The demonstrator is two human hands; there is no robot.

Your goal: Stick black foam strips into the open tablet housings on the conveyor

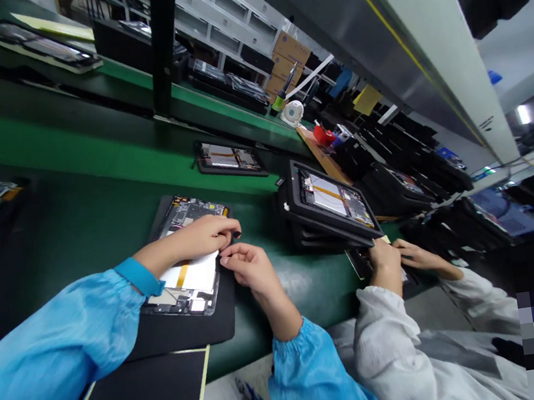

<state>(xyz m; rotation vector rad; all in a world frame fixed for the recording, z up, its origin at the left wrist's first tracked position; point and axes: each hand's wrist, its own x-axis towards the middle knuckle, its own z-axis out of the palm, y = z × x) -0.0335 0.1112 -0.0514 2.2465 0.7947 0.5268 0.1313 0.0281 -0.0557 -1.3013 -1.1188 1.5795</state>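
Note:
An opened tablet (202, 273) lies on a black foam pad (190, 328), its white battery, orange strip and circuit board showing. Across its upper part reaches my left hand (207, 235), fingers curled together near the right edge; a small dark bit shows by the fingertips. My right hand (251, 267) is at that same edge, thumb and forefinger pinched close to the left fingers. What either hand grips is too small to make out. Below the pad lies a black sheet with a pale yellow border (144, 388).
A stack of black trays with an opened tablet (330, 195) stands to the right. Another opened tablet (229, 158) lies farther back on the green bench (76, 212). At the right, a co-worker's hands (386, 260) work beside the stack. A small white fan (292, 112) stands behind.

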